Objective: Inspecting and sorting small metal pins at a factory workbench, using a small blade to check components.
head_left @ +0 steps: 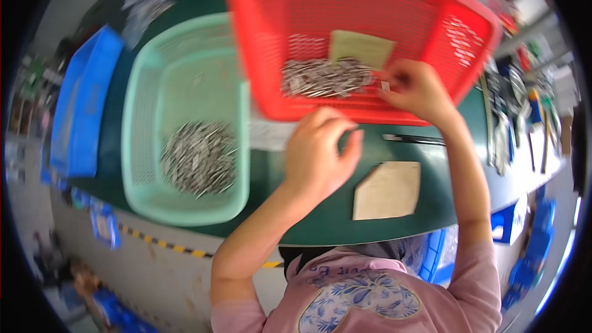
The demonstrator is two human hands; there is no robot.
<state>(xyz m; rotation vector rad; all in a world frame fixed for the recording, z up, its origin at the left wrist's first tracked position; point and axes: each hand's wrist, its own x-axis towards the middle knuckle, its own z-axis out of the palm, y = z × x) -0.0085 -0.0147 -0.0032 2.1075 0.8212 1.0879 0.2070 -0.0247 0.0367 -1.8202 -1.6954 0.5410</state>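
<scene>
A red plastic basket (394, 15) is propped up ahead of me, with a heap of small, thin metal pieces (325, 78) at its bottom. My right hand (420, 91) reaches over its front rim, blurred a little, with fingers pinched by a small pale metal piece (385, 85). Just in front of the same rim is my left hand (320, 154), its fingers loosely bent and the thumb apart; nothing shows between them, and its palm is hidden. To the left stands a light green basket (139, 148) holding a larger heap of similar metal pieces (200, 159).
A yellow-green paper (361, 48) rests inside the red basket. On the green table (320, 231) lie a tan piece of card (387, 190) and a black pen-like stick (414, 140). A blue bin (86, 105) stands far left; tools (518, 102) lie at the right.
</scene>
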